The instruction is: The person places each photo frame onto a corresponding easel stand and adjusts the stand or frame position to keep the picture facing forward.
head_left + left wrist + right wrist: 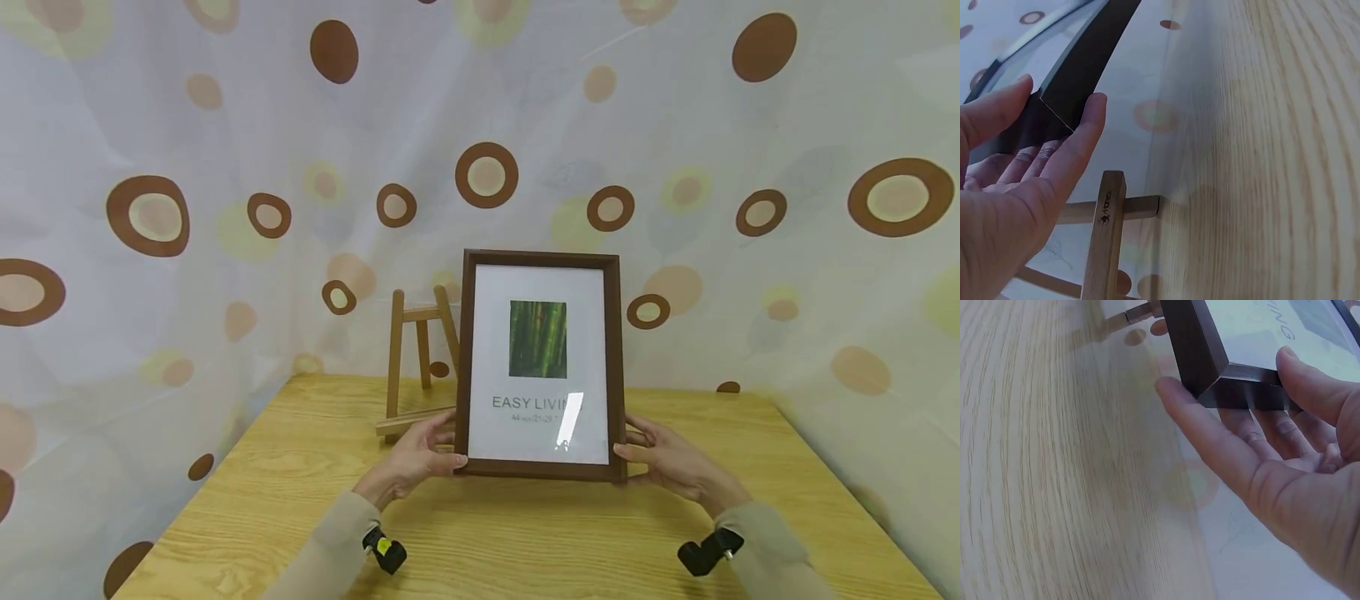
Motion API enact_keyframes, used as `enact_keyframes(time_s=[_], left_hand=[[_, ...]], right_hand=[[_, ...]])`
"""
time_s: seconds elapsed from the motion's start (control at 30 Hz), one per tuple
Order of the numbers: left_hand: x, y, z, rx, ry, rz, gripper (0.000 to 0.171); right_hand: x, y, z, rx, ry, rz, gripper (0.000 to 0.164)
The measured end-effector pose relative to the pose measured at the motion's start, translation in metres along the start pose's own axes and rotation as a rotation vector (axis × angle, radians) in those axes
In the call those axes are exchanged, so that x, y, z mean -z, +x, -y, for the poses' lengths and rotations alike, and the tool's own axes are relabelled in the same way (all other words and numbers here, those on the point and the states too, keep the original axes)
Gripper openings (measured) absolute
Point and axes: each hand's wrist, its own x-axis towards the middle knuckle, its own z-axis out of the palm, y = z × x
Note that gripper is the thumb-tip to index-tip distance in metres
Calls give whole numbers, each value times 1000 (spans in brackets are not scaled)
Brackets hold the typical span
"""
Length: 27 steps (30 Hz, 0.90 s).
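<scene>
Both hands hold a dark brown picture frame (538,367) up above the table, its glass front facing me. Under the glass are a green bamboo picture and the words "EASY LIVING". My left hand (411,458) grips the lower left corner, thumb on the front and fingers behind. At the lower right corner my right hand (671,460) grips the same way; in the right wrist view the index finger lies along the frame's underside. A small wooden easel (395,358) stands behind and to the left, its right part hidden by the frame.
The light wooden table (300,483) runs back to a white sheet (675,100) with brown and beige circles, which also hangs along both sides. Black wrist mounts (708,552) sit on both sleeves.
</scene>
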Motion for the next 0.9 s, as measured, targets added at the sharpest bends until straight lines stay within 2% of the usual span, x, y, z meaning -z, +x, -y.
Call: enact_keyframes(time_s=[0.3,0.6,0.9], left_hand=[[13,-3,6,-6,29,-37,89],[30,-13,14,-30,80,-123,87],[41,-15,11,-60,169,-150,85]], right_hand=[[-13,12,1,28,12,-38,81],[-27,33,-1,56,-28,-60,81],[-36,46,3,79,-36,-91,79]])
